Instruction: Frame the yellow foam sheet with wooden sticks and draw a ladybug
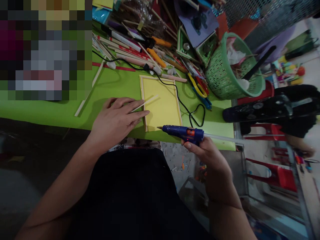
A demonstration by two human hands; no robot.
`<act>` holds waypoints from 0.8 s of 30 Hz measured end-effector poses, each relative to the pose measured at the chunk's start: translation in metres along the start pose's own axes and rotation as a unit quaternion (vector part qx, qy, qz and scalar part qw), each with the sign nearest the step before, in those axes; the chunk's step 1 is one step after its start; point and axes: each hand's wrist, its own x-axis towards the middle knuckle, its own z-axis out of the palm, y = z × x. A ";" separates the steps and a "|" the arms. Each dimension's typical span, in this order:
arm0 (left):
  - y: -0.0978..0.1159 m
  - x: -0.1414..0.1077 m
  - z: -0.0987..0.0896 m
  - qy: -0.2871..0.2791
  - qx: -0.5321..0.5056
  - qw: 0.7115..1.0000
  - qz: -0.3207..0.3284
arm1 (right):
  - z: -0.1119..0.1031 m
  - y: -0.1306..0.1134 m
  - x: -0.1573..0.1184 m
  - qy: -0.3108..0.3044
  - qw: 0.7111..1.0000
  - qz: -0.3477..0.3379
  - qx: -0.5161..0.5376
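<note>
A yellow card (162, 88) edged with thin wooden strips lies flat on the green table near its front edge. My left hand (116, 116) rests at the card's left side, with a thin wooden stick (151, 99) held between its fingers. The stick's free end points over the card, and two fingertips reach onto the card's left border. My right hand (208, 153) is closed around a blue hot glue gun (178, 131). Its nozzle points left, over the card's lower edge. A clear glue stick (220, 137) juts out of the gun's rear, and a black cord (178, 95) trails across the card's right side.
Behind the card, loose sticks, markers and orange-handled tools (156, 57) are heaped on the table (120, 86). Yellow-handled scissors (197, 86) lie beside a green plastic basket (217, 73) at the right. Another person's arm (297, 143) and red chairs (285, 176) are farther right.
</note>
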 end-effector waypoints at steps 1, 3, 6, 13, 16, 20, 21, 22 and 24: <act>-0.001 0.000 0.001 0.003 -0.008 1.000 -0.002 | 0.001 0.000 0.000 -0.001 1.000 -0.005 0.006; -0.002 0.000 0.003 0.002 -0.022 1.000 -0.004 | 0.003 0.000 0.002 -0.010 1.000 -0.014 0.008; -0.004 0.000 0.004 0.000 -0.026 1.000 -0.003 | 0.004 0.000 0.003 -0.017 1.000 -0.020 -0.006; -0.001 0.000 0.001 -0.001 0.023 1.000 0.014 | -0.001 0.006 -0.003 -0.002 1.000 -0.001 -0.012; 0.000 0.000 0.001 -0.003 0.029 0.999 0.011 | 0.003 0.005 -0.001 -0.009 1.000 -0.008 -0.002; -0.002 -0.001 0.002 0.003 0.030 0.999 0.018 | 0.006 0.000 0.003 -0.021 1.000 -0.014 -0.003; -0.003 -0.001 0.002 0.001 0.029 0.999 0.020 | 0.005 0.000 0.003 -0.021 1.000 -0.013 -0.006; -0.003 -0.001 0.002 -0.003 0.028 0.999 0.021 | 0.003 0.000 0.002 -0.020 1.000 -0.007 -0.011; -0.003 0.000 0.002 -0.009 0.026 0.999 0.017 | 0.000 0.002 0.000 -0.005 1.000 0.007 -0.025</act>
